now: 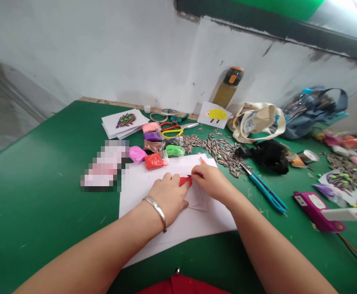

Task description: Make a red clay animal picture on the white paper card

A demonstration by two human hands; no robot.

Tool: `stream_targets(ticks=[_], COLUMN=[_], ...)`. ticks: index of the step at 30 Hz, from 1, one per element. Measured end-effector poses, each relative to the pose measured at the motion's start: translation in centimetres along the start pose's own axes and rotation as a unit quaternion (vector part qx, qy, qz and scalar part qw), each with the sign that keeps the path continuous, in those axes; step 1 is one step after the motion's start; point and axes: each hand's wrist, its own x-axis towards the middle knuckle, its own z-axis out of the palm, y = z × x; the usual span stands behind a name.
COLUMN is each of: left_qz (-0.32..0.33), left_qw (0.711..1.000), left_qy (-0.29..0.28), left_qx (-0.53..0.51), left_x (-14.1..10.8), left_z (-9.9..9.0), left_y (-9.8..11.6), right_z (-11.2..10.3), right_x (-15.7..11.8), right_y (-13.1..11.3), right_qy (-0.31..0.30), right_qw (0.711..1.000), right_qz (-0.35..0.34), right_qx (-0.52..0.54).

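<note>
My left hand (169, 194) lies on white paper with its fingers stretched out, the fingertips against a flat red piece (185, 181) that looks like modelling clay. On that wrist is a silver bangle (156, 209). My right hand (211, 179) is closed in a pinch at the red piece's right edge. A small dark pointed thing (189, 176) shows at its fingertips; its kind is too small to tell. Just beyond this hand an orange tip (202, 160) pokes out, the rest hidden. A smaller sheet (200, 204) rests on the large white paper (147, 241) beneath my hands.
Bags of coloured clay (155, 161), scissors (172, 132) and sunflower seeds (224, 152) lie behind the paper. To the right are a blue cutter (267, 190) and a purple glue-gun-like tool (319, 212). Picture cards (214, 115), a bottle (228, 86) and bags (258, 122) stand along the wall.
</note>
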Motion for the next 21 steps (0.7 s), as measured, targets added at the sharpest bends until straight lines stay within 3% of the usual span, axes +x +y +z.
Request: stream_targets(ticks=[7,21], left_qz=[-0.005,-0.007], left_qw=[1.0,1.0], left_qy=[-0.003,-0.015], left_qx=[0.001,-0.002], left_x=[0.0,0.2], left_z=[0.0,-0.2], left_y=[0.0,0.2], right_z=[0.3,1.7], right_x=[0.5,-0.8], right_y=[1.0,0.4], right_qy=[0.021,0.074], right_qw=[0.999,0.987], right_qz=[-0.031,-0.101], right_qx=[0.026,-0.096])
